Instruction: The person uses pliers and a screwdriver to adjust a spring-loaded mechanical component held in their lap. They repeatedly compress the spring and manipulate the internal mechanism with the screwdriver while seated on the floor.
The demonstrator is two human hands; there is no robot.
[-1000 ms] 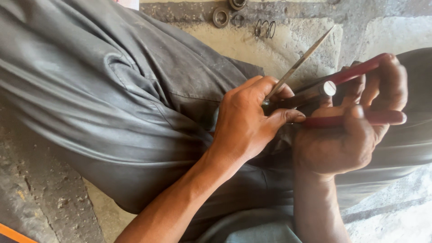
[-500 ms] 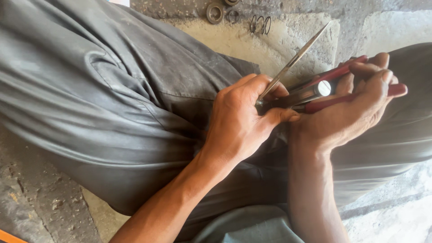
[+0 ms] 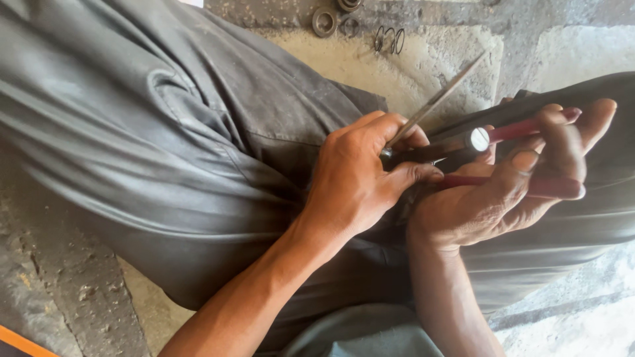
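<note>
Seated on the floor, the person works over a lap covered by grey trousers (image 3: pixel 165 139), which braces both wrists. The left hand (image 3: pixel 360 178) is curled shut around a thin, pointed steel rod (image 3: pixel 436 99), angled up and away. The right hand (image 3: pixel 503 192) is half-closed around red-handled pliers (image 3: pixel 529 129), whose jaws appear to grip a dark metal cylinder with a shiny round end (image 3: pixel 477 139). Metal rings (image 3: pixel 324 21) and a small wire spring (image 3: pixel 390 39) lie on the concrete floor (image 3: pixel 430 66) past the knees.

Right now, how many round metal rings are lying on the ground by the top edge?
2 clearly: the larger ring and a smaller ring beside it. A third is cut off.
</note>
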